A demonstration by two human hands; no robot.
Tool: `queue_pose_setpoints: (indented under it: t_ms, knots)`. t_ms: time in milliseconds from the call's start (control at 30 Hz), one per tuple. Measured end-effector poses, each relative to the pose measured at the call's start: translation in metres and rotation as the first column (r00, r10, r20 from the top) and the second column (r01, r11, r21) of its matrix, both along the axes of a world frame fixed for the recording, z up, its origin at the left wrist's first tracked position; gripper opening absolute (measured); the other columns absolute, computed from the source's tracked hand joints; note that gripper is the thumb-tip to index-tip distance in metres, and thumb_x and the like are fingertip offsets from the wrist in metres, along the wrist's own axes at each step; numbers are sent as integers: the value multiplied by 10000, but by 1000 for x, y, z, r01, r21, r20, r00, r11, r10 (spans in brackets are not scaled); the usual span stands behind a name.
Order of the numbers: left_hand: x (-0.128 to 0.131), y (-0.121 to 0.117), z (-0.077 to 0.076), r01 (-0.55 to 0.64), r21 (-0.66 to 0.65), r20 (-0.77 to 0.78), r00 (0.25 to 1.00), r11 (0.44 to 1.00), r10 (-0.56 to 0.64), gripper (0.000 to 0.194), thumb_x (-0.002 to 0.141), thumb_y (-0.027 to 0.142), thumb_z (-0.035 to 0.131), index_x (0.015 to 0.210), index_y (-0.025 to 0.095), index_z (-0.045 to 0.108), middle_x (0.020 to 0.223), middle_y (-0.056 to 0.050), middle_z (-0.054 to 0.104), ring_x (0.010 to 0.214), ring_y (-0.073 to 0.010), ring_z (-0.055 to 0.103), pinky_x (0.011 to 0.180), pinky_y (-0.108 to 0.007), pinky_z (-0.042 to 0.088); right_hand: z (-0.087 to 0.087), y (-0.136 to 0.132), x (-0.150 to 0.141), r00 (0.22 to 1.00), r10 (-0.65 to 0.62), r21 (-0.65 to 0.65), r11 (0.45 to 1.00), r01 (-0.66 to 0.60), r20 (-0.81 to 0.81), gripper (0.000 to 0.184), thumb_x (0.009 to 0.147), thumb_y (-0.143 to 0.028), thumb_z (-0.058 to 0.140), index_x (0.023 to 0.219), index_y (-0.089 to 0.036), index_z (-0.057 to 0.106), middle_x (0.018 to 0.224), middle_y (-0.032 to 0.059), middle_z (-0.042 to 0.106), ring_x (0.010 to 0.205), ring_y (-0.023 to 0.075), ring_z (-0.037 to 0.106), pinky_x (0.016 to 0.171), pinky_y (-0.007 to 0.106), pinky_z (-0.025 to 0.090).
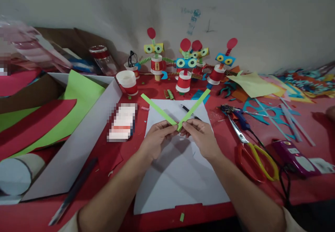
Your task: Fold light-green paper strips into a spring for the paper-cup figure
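Two narrow green paper strips meet in a V above a white sheet (180, 179). My left hand (158, 136) pinches the lower end of the left paper strip (158, 109), close to the joint. The fingers of my right hand (200, 136) are closed on the right paper strip (196, 106) beside that same joint. Both free ends point up and outward. Behind the right strip a black pen (188, 111) lies on the sheet. How the strips are joined is partly hidden by my fingertips.
Several paper-cup figures (183, 82) with coiled arms stand along the wall. Scissors (242, 137), a glue gun (235, 115) and a purple device (295, 157) lie right. Leftward are stacked paper cups (127, 82), a blurred-out rectangular item (122, 122) and a box (75, 151) of coloured paper.
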State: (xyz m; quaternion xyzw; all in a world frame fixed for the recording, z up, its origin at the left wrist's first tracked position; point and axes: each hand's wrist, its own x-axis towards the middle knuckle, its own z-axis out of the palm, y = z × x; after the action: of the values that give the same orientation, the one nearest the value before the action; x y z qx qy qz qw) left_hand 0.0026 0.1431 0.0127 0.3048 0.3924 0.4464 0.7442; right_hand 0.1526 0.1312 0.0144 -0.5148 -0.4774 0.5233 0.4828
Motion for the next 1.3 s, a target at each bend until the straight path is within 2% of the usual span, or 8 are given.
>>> queue_pose_setpoints:
  t_ms: [133, 333, 567, 800, 967, 1133, 1300]
  knots:
    - [-1, -1, -2, 9, 11, 3, 1000, 1000, -9, 129, 650, 217, 803, 714, 139, 723, 755, -58, 716, 740, -149, 650, 784, -283, 491, 2, 2, 2, 1000, 25, 15, 1000, -25, -2, 208, 799, -364, 651, 721, -174, 684, 610, -6, 658, 587, 108, 597, 572, 219, 459]
    - [-2, -2, -4, -26, 15, -40, 999, 1000, 26, 184, 589, 217, 847, 694, 128, 724, 702, -56, 705, 675, -129, 638, 726, -262, 495, -1, 5, 3, 999, 45, 1, 999, -45, -20, 218, 776, -375, 660, 703, -170, 654, 582, -8, 652, 551, 106, 594, 553, 220, 451]
    - [3, -3, -4, -119, 96, -49, 991, 988, 124, 264, 602, 197, 827, 846, 144, 737, 759, -38, 724, 692, -129, 639, 715, -258, 477, -1, 4, 0, 997, 63, 36, 997, -62, -42, 226, 797, -377, 629, 704, -172, 643, 616, -13, 643, 577, 110, 590, 567, 228, 464]
    - [6, -4, -1, -245, 76, -42, 968, 967, 249, 229, 558, 184, 834, 755, 148, 723, 761, -26, 715, 742, -125, 628, 747, -239, 469, 0, 0, -4, 998, 65, 143, 988, -62, -17, 198, 722, -318, 732, 865, -191, 683, 754, 4, 681, 686, 140, 618, 652, 260, 497]
    - [9, -6, -1, -281, 61, -17, 959, 958, 282, 204, 540, 184, 833, 710, 159, 721, 754, -24, 716, 754, -138, 634, 766, -255, 476, -3, -3, -6, 1000, 17, 206, 978, -21, 23, 196, 726, -324, 735, 867, -194, 697, 799, 34, 710, 731, 168, 648, 697, 296, 527]
    - [10, -10, 0, -287, 63, 11, 958, 956, 287, 198, 538, 182, 840, 700, 158, 729, 736, -19, 715, 734, -130, 626, 755, -259, 470, -1, -3, -8, 999, -19, 177, 984, 24, -33, 154, 704, -315, 743, 792, -193, 709, 713, 15, 707, 663, 162, 650, 649, 288, 529]
    - [12, -14, 2, -310, 68, 29, 951, 948, 309, 185, 567, 234, 846, 692, 161, 730, 700, -5, 705, 680, -111, 614, 719, -259, 474, 0, -3, -7, 995, 1, 142, 990, 13, -95, 103, 681, -276, 751, 731, -193, 716, 668, 5, 701, 641, 153, 640, 648, 282, 523]
